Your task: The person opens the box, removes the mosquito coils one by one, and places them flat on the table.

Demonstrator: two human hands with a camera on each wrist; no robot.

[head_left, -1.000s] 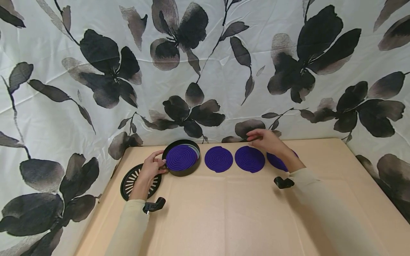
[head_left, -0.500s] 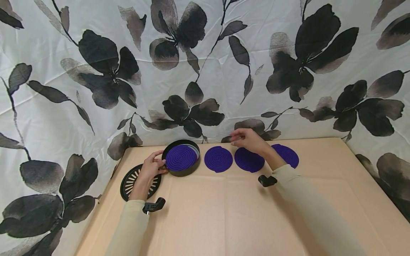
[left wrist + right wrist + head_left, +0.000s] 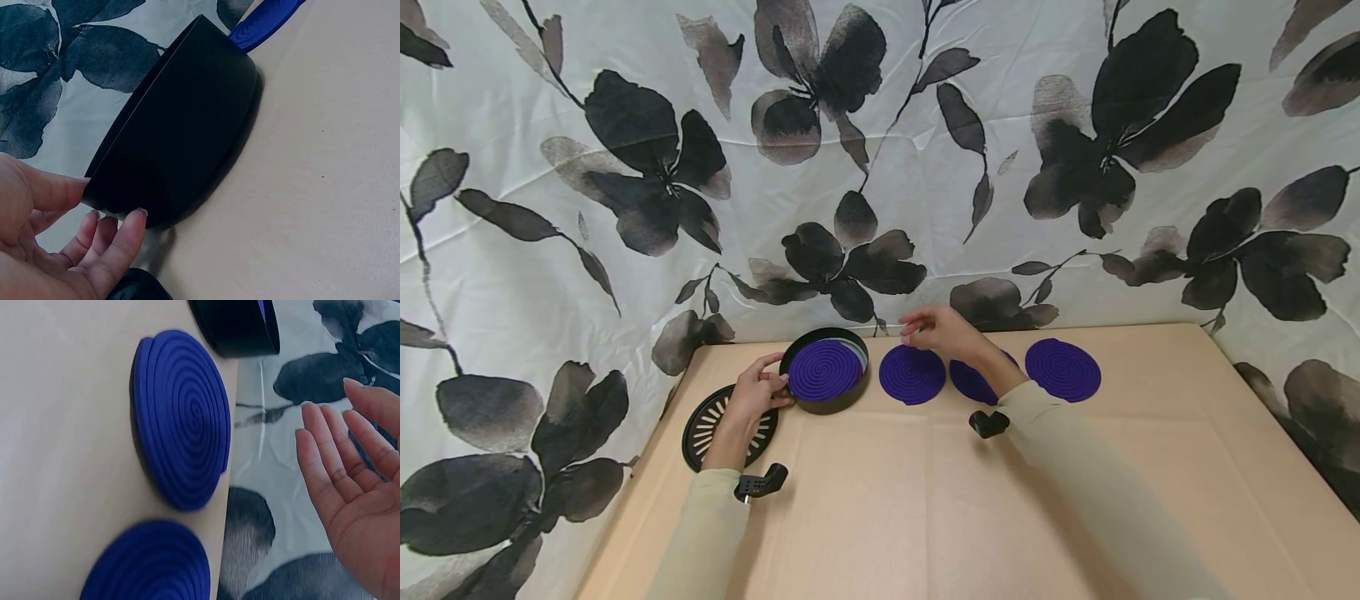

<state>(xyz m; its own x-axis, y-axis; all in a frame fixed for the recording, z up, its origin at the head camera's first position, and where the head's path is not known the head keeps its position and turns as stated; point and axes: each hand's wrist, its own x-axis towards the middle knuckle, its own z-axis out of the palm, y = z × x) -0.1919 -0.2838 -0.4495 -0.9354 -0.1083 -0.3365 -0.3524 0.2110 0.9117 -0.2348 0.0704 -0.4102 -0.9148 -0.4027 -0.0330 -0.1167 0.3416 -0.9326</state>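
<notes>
My left hand holds the left side of a round black container. In the left wrist view, its thumb and fingers are at the rim and wall of that container. A purple spiral coaster lies inside, with a paler surface showing at its right edge. My right hand holds nothing and hovers over the row, fingers relaxed and palm visible in the right wrist view. Just below its fingertips is a second coaster. A third coaster, partly hidden by the right forearm, and a fourth coaster lie farther right.
Left of the container, a round black slotted lid lies on the wooden table, partly covered by the left hand and wrist. Behind the table hangs a white curtain with dark flowers. Each wrist wears a small black camera.
My right hand has moved left along the row, from over the third and fourth coasters to the second, uncovering the fourth. The left hand and container have stayed in place.
</notes>
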